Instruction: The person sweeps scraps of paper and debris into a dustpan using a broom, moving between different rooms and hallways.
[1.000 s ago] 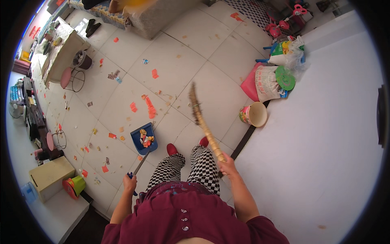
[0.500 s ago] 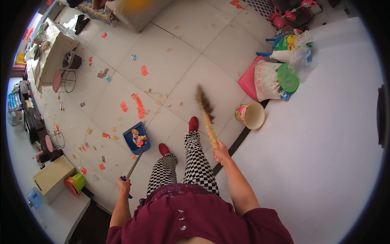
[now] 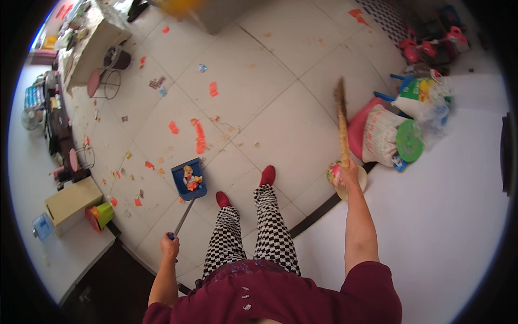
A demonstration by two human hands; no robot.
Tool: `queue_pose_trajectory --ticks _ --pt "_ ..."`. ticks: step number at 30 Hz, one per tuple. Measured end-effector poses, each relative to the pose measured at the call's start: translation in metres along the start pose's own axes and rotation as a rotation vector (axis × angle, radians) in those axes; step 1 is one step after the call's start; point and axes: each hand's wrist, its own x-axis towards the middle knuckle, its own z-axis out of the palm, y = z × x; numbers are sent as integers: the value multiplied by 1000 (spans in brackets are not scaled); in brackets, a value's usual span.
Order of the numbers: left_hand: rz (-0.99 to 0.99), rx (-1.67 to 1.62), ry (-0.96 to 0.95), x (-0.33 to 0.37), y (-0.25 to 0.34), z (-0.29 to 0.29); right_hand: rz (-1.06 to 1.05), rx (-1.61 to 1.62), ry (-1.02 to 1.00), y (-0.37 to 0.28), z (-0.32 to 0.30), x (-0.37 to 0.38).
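My left hand (image 3: 170, 246) is closed round the handle of a blue dustpan (image 3: 177, 178), which sits on the tiled floor left of my red shoes. Crumpled paper scraps (image 3: 191, 179) in red, tan and white lie inside the pan. My right hand (image 3: 349, 174) grips a straw-coloured broom (image 3: 343, 132) by its handle, held out to the right with the dark bristles pointing away from me, beside a pink bag. Below that hand stands a pale bucket (image 3: 358, 189), partly hidden by the hand and forearm.
Red paper strips (image 3: 200, 137) and small tan scraps litter the tiles, mostly left of centre. At right, a white sack (image 3: 380, 134) leans by a pink bag and a green round lid (image 3: 409, 141). A round stool (image 3: 95, 82) and dark bin (image 3: 117, 58) stand far left.
My right hand has swung the broom to the right, from in front of my feet to over the bucket beside the bags. The dustpan stays in my left hand, nearly in place.
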Motion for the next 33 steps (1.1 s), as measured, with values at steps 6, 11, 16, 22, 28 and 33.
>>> queue_pose_trajectory --ticks 6,11,16,22,28,33 --pt "-52 41 26 -1 12 7 270 267 -179 -30 95 -27" --pt "-18 107 46 -2 25 8 299 244 -483 -65 84 -111" --pt "4 71 45 -2 10 4 149 82 -491 -57 39 -137" --pt "-32 84 -5 3 -7 -13 149 132 -316 -52 65 -137" --pt "66 -135 -44 18 -23 -30 493 281 -412 -98 133 -160" --pt "165 -183 -68 1 18 -61 379 192 -554 -114 107 -164"
